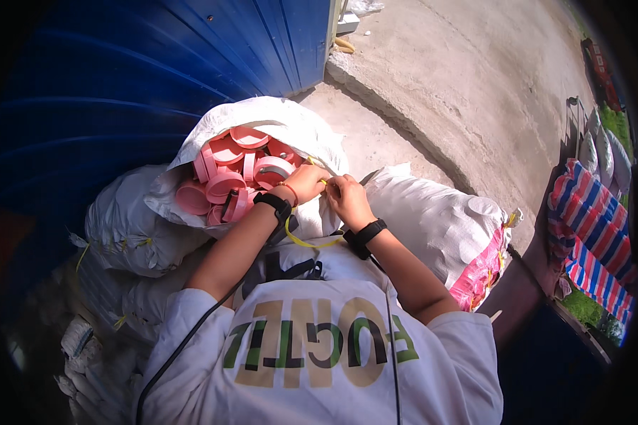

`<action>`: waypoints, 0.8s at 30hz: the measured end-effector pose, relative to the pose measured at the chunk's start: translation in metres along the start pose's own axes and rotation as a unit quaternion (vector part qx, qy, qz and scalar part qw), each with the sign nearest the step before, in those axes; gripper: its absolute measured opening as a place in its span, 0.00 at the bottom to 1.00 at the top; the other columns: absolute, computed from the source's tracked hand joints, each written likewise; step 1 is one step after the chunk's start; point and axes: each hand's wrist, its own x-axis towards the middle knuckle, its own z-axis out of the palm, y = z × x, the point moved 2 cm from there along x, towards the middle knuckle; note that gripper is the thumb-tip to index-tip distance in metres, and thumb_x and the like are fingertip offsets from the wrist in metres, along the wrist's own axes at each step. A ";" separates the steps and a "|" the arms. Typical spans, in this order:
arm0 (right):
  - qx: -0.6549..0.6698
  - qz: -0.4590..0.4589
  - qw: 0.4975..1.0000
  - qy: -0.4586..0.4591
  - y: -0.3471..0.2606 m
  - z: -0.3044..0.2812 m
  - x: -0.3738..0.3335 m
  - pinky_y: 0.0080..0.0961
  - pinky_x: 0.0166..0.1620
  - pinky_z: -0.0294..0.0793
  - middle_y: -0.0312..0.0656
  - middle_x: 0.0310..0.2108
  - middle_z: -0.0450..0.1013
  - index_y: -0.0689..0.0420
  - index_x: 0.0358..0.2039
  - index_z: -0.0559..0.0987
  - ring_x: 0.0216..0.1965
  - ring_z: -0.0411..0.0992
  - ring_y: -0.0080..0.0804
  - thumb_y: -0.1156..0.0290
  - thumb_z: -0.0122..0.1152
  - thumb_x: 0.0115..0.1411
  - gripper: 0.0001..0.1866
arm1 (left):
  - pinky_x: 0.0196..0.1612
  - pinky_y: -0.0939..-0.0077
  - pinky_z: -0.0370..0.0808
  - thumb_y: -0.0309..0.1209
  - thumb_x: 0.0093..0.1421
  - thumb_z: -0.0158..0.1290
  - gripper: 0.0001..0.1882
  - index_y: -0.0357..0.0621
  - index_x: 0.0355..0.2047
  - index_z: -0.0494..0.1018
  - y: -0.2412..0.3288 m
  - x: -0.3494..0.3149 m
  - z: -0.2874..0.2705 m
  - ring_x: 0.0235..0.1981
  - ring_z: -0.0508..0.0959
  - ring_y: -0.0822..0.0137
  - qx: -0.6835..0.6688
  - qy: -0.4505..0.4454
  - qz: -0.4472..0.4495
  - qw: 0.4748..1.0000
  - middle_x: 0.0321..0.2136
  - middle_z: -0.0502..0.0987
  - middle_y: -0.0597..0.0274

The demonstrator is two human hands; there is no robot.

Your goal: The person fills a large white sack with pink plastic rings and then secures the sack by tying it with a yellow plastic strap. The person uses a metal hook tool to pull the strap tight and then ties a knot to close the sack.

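A white woven sack stands in front of me with its mouth wide, full of pink round plastic lids. Across the sack's right rim, my left hand has its fingers closed on a thin yellow strip of twine. Close beside it, my right hand pinches the same twine near the sack's edge. A loop of the twine hangs down between my wrists. The fingertips are partly hidden, so the exact grip on the sack cloth cannot be made out.
A filled white sack, tied with yellow twine, lies at the right. Another stuffed sack sits at the left by the blue metal wall. Striped cloth lies at far right; a concrete step edge runs behind.
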 end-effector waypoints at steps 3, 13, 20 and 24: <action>0.001 -0.037 0.998 -0.059 0.010 -0.008 0.014 0.33 0.33 0.72 0.52 0.26 0.73 0.63 0.29 0.76 0.28 0.73 0.45 0.72 0.58 0.52 0.07 | 0.38 0.71 0.73 0.26 0.52 0.51 0.11 0.36 0.37 0.74 0.002 0.002 -0.005 0.33 0.78 0.60 -0.040 -0.025 -0.048 0.998 0.29 0.77 0.51; -0.049 -0.057 0.975 -0.210 0.008 -0.019 0.038 0.42 0.36 0.72 0.56 0.27 0.73 0.63 0.29 0.75 0.30 0.73 0.52 0.63 0.49 0.55 0.14 | 0.36 0.75 0.73 0.26 0.53 0.52 0.15 0.33 0.40 0.68 0.028 -0.024 -0.050 0.32 0.76 0.67 -0.190 0.141 -0.050 0.970 0.32 0.75 0.53; -0.018 -0.052 0.968 -0.246 0.019 -0.016 0.045 0.41 0.33 0.72 0.55 0.25 0.73 0.62 0.29 0.74 0.29 0.72 0.52 0.61 0.48 0.58 0.16 | 0.31 0.87 0.70 0.34 0.62 0.46 0.15 0.34 0.43 0.67 0.031 -0.005 -0.040 0.29 0.72 0.78 -0.508 0.120 -0.122 0.844 0.31 0.73 0.61; 0.097 -0.048 0.961 -0.255 0.016 -0.028 0.045 0.38 0.34 0.71 0.54 0.24 0.73 0.63 0.30 0.75 0.28 0.73 0.50 0.63 0.47 0.60 0.15 | 0.30 0.81 0.70 0.38 0.64 0.43 0.17 0.37 0.43 0.68 0.013 -0.008 -0.011 0.29 0.73 0.72 -0.454 0.116 -0.131 0.874 0.33 0.73 0.58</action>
